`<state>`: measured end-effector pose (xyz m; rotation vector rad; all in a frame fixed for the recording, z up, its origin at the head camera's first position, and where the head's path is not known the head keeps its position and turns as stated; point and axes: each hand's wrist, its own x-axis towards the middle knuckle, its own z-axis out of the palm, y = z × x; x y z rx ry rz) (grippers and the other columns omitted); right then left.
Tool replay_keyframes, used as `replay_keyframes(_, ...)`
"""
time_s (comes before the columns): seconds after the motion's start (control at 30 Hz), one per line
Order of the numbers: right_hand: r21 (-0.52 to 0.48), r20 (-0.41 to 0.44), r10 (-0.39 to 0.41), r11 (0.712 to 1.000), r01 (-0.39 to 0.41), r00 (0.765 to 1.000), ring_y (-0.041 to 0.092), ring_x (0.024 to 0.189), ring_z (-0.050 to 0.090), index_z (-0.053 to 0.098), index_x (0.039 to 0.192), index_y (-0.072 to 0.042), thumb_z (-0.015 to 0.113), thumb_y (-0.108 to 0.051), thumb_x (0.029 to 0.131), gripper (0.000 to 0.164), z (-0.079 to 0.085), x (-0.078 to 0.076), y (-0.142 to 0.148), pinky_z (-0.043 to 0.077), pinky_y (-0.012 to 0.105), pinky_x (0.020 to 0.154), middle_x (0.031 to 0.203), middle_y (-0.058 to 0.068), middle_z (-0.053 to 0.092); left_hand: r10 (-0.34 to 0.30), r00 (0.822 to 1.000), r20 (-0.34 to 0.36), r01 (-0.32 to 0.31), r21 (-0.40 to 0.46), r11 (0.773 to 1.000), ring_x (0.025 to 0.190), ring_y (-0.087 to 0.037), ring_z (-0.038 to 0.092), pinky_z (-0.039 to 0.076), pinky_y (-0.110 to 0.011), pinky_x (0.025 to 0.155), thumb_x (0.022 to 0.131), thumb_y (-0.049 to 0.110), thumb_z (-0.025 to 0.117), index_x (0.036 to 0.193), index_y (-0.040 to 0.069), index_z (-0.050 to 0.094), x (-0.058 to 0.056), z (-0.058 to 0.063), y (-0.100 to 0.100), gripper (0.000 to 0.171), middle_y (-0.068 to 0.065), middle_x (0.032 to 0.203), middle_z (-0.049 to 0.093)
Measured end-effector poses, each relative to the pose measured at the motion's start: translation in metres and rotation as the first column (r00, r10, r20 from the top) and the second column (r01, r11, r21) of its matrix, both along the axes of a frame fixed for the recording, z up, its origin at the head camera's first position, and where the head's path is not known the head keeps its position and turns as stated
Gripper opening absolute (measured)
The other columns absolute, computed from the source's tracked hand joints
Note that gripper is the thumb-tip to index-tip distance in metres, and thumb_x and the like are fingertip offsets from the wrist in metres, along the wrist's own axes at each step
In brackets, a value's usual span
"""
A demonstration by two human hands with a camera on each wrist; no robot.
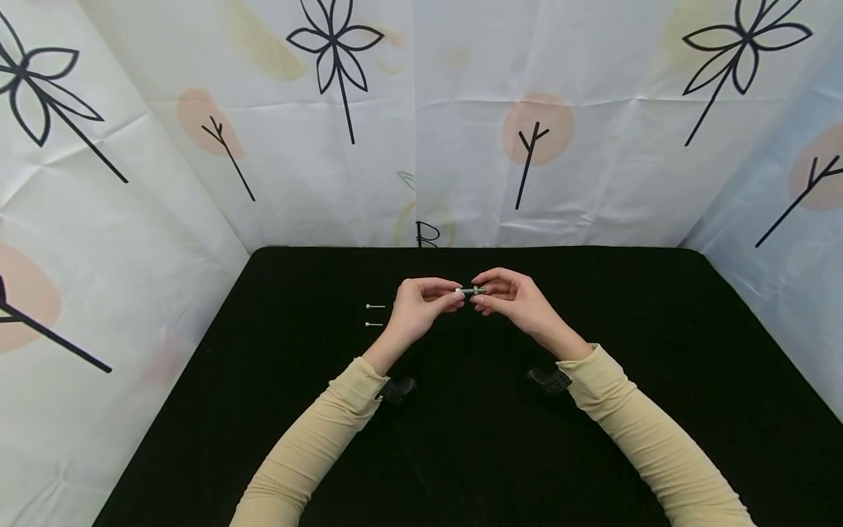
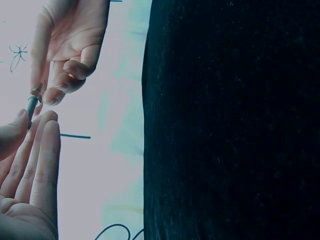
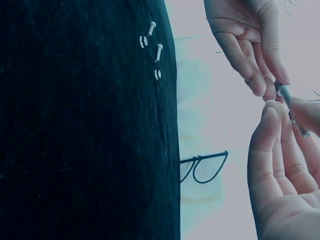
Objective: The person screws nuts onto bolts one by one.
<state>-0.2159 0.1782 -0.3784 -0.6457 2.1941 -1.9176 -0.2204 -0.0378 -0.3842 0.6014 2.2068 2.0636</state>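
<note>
A metal bolt point(image 1: 467, 291) is held level between the two hands above the dark table. My left hand point(image 1: 418, 306) pinches its pale head end between thumb and fingertips. From the other side, my right hand point(image 1: 516, 296) pinches a small nut point(image 1: 476, 290) on the bolt's shank with thumb and fingers. In the right wrist view the threaded tip of the bolt point(image 3: 305, 134) sticks out past the right thumb. The left wrist view shows the shank point(image 2: 32, 106) spanning the gap between both sets of fingertips.
Two more bolts point(image 1: 375, 306) lie on the black tablecloth point(image 1: 461, 439), left of the left hand. Small ring-shaped pieces point(image 3: 143, 41) lie beside them in the right wrist view. A white patterned curtain point(image 1: 454, 146) stands behind the table and along its sides.
</note>
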Motion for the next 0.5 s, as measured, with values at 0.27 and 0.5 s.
replay_keyframes(0.27,0.045,0.032,-0.027,0.999,0.026,0.999,0.025,0.086,0.067,0.061,0.110,0.006,0.060,-0.018,0.097,0.027,0.0010,0.0001,-0.0021,0.059,0.036,0.075,0.100,0.030,0.063,-0.002,1.000,-0.001,0.002,0.015,1.000,0.082,-0.021,0.070,0.059,-0.032,0.074,0.088,0.008,0.070,0.100,-0.003,0.071,0.0012,0.0009,0.0000,0.016,-0.012,0.093,0.072)
replay_keyframes(0.5,0.013,0.014,0.002,1.000,-0.002,1.000,0.026,0.086,0.066,0.053,0.118,0.006,0.062,-0.010,0.095,0.030,0.0007,0.0013,0.0004,0.058,0.037,0.075,0.103,0.029,0.062,-0.009,1.000,0.001,0.009,0.005,1.000,0.083,-0.022,0.070,0.059,-0.031,0.075,0.088,0.009,0.070,0.101,-0.003,0.071,0.0008,0.0010,0.0003,0.018,-0.013,0.095,0.071)
